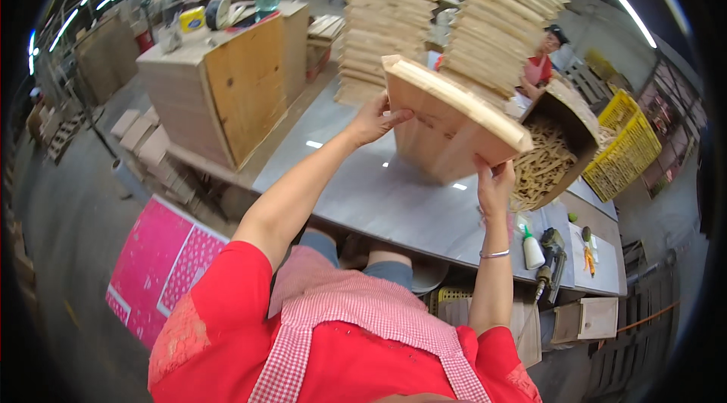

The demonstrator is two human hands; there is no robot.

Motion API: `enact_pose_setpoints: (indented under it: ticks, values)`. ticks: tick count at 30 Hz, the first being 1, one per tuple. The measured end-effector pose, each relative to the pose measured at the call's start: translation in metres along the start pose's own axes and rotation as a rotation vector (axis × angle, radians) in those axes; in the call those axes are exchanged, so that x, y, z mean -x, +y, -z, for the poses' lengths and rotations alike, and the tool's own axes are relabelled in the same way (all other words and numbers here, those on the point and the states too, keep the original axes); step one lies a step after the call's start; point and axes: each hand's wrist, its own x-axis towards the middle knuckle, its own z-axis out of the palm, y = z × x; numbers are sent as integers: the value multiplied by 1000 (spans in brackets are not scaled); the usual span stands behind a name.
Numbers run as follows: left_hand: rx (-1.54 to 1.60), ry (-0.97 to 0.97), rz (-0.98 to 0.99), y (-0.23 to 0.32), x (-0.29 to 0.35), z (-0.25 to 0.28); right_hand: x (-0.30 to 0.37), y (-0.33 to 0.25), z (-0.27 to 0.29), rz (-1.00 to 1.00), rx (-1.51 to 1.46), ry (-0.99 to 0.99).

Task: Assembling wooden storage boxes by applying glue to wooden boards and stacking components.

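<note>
Between both hands (372, 120) (496, 185), dark-marked wooden panel (443, 134)

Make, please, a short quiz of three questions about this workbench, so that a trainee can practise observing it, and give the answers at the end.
1. True or false: the left hand and the right hand both hold the wooden piece.

2. Choose one. What lies in the open box to the right of the wooden piece?
a) bottles
b) many small tan pieces
c) folded cloth

3. Fill in the colour: the top of the white bottle on the table is ____.

Key: 1. True. 2. b. 3. Green.
</note>
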Motion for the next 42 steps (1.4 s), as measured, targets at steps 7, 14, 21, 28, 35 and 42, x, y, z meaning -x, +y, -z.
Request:
enact_pose_setpoints:
  ticks: [7,14,21,28,35,42]
  values:
    - [-173,-61,274,73,-94,-116,-72,-39,100,-125,383,335]
    - [-156,-148,486,76,-174,-178,-147,-19,189,-456,659,206]
    - [-179,-291,504,109,-192,-216,-158,-51,227,-602,449,195]
    - [-143,-297,546,97,-168,-202,-138,-34,208,-616,530,169]
    - [-288,-79,536,80,-130,-146,-99,-32,133,-422,567,225]
    - [-149,-36,-169,77,-68,-25,-62,-105,59,-36,304,-47]
